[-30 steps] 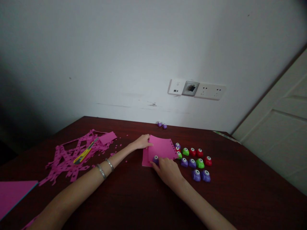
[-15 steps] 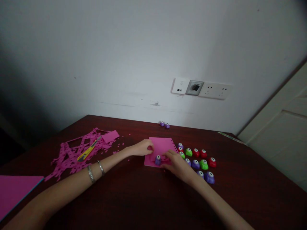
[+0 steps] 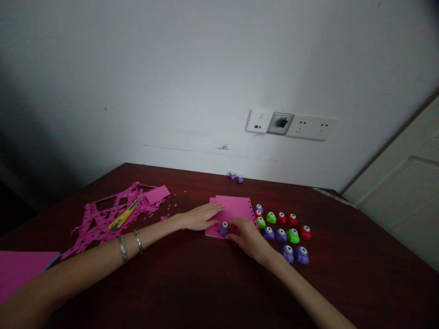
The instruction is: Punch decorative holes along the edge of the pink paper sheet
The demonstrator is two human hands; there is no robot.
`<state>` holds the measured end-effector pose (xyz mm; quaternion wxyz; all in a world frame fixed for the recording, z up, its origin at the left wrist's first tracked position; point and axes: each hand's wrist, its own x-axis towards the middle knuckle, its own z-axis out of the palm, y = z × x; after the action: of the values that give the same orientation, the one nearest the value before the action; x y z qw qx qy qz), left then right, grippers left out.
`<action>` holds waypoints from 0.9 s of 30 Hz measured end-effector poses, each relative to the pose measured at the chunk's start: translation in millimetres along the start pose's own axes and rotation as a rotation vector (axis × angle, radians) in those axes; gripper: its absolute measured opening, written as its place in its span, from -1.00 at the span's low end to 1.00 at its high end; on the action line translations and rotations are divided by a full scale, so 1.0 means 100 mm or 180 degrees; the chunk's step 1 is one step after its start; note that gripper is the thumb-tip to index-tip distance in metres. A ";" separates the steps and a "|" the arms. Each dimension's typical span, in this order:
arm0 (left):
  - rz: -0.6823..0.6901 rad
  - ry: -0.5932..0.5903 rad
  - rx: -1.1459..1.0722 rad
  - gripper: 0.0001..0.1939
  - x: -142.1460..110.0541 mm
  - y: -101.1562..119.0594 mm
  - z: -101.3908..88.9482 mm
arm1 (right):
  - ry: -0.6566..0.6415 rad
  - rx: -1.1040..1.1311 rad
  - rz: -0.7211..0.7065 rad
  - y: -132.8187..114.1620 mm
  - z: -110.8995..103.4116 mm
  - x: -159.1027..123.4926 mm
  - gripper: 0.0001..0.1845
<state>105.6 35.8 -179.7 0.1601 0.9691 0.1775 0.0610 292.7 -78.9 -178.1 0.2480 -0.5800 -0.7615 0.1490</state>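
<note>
My left hand [image 3: 202,216] lies with fingers stretched out over the left edge of a pink paper sheet [image 3: 236,208], which sits on top of more pink paper. A row of small punched holes runs down the sheet's right side. At the sheet's near edge stands a small purple craft punch [image 3: 224,229] with a white round button. Thumb and fingers of my right hand [image 3: 247,234] close on the right side of this punch. Right of the paper, several more punches in purple, green [image 3: 293,236] and red [image 3: 305,232] stand in loose rows.
Pink cut strips [image 3: 99,224] and tiny scraps lie to the left, with a yellow utility knife [image 3: 126,214] on them. A larger pink sheet [image 3: 24,269] is at the left edge. Two purple punches [image 3: 236,177] stand by the wall, below sockets [image 3: 310,127].
My left hand has gone from gripping the sheet's edge to lying flat on it. The sheet has shifted over the lower paper. My right hand left the punch, then came back to it.
</note>
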 end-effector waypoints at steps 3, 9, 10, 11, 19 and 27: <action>0.0002 -0.0048 0.0028 -0.48 0.01 0.02 0.02 | 0.0003 0.0036 -0.0021 -0.03 0.00 0.00 -0.87; -0.0055 -0.0044 0.0236 -0.51 0.02 0.05 0.07 | -0.0047 0.0083 0.0022 -0.04 0.00 -0.01 -0.88; -0.0052 -0.0038 0.0235 -0.51 0.02 0.05 0.07 | -0.0045 0.0094 0.0020 -0.03 0.00 -0.01 -0.88; -0.0053 -0.0030 0.0217 -0.52 0.02 0.05 0.07 | -0.0045 0.0098 0.0022 -0.03 0.00 -0.01 -0.87; -0.0236 0.0561 -0.0232 -0.67 0.12 0.07 0.02 | -0.0141 0.0142 0.0157 -0.06 -0.03 -0.04 -0.70; -0.0460 0.0880 -0.0638 -0.72 0.30 0.13 -0.33 | 0.0113 0.0203 0.0187 0.03 -0.19 0.03 -0.71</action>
<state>131.8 45.0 -142.6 0.2339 0.9154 0.2600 0.1994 304.6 -76.8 -163.2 0.2753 -0.5964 -0.7346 0.1701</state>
